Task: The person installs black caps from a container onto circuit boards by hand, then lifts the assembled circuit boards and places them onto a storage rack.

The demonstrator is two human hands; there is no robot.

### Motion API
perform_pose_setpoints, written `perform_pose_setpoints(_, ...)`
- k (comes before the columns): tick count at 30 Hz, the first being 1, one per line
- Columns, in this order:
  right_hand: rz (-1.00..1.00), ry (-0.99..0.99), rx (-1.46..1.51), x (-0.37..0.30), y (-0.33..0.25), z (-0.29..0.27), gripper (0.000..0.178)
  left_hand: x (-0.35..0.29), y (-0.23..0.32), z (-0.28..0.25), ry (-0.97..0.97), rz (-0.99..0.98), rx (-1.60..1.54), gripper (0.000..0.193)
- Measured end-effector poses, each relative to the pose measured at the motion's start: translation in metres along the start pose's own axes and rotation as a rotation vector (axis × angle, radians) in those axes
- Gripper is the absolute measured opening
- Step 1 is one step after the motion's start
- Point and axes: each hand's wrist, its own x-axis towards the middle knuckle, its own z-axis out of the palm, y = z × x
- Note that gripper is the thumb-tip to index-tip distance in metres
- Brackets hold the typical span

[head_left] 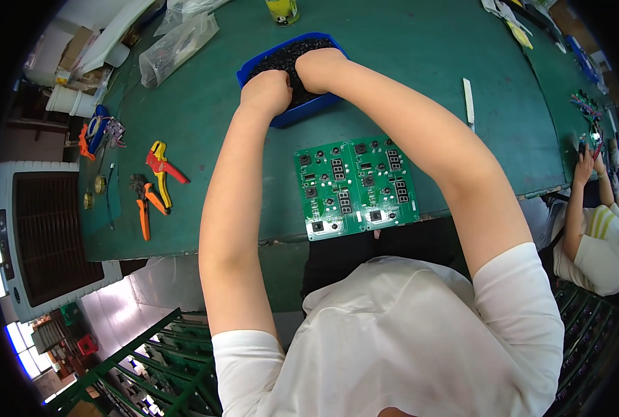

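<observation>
Both arms reach forward to a blue plastic bin (308,110) filled with small black parts (286,55). My left hand (267,92) is at the bin's near left side, its fingers curled closed over the parts. Beside it, my right hand (320,69) dips into the bin with bent fingers, and its fingertips are mostly hidden. What either hand pinches is too small or covered to make out. Between my forearms and my body, a green circuit board panel (354,187) lies near the table's front edge, carrying several black digit displays, buttons and other components.
On the green table (413,42) lie red-yellow wire strippers (162,170), orange-handled pliers (146,201), a clear plastic bag (177,52) and a white-handled knife (468,104). A yellow-green can (282,10) stands behind the bin. Another person (594,229) works at the right.
</observation>
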Motion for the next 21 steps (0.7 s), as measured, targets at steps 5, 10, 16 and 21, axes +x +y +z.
perform_pose_setpoints(5,0.041,-0.024,-0.002,0.0,-0.001,0.001,0.022,-0.009,-0.001,0.0,0.222,0.02,-0.138,0.015)
perform_pose_setpoints(10,0.009,-0.051,0.063,-0.006,0.003,-0.001,0.023,-0.05,0.001,0.009,0.631,0.273,-0.529,0.012)
perform_pose_setpoints(16,0.01,0.103,0.202,-0.007,0.013,0.006,0.021,-0.108,0.029,0.035,0.331,0.33,-0.718,0.01)
perform_pose_setpoints(21,-0.148,0.518,0.429,-0.032,0.024,0.02,0.017,-0.11,0.034,0.057,0.318,0.463,-0.532,0.008)
